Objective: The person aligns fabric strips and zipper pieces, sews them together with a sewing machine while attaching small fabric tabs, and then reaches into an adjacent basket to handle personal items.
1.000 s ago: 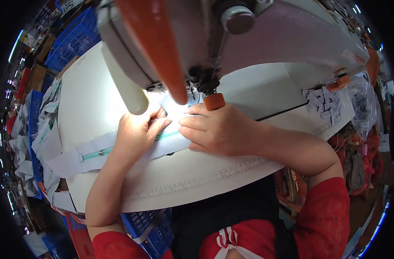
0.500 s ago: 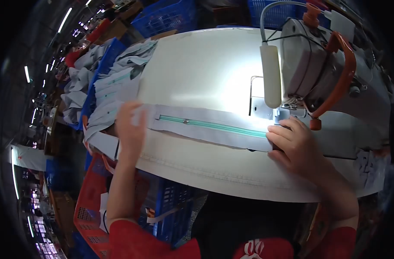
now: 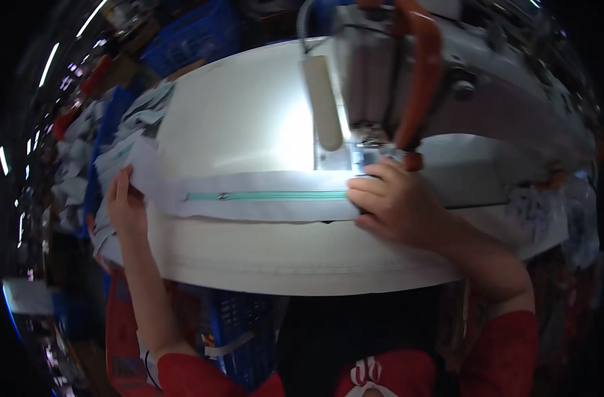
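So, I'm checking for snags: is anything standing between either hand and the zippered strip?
Nothing visible is. The right hand rests directly on the zippered strip, just in front of the sewing machine. The left hand is at the strip's left end; whether it grips is unclear.

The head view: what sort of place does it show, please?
Probably a sewing workshop: there is a sewing machine, a pale fabric strip with a green zip, and a heap of fabric pieces.
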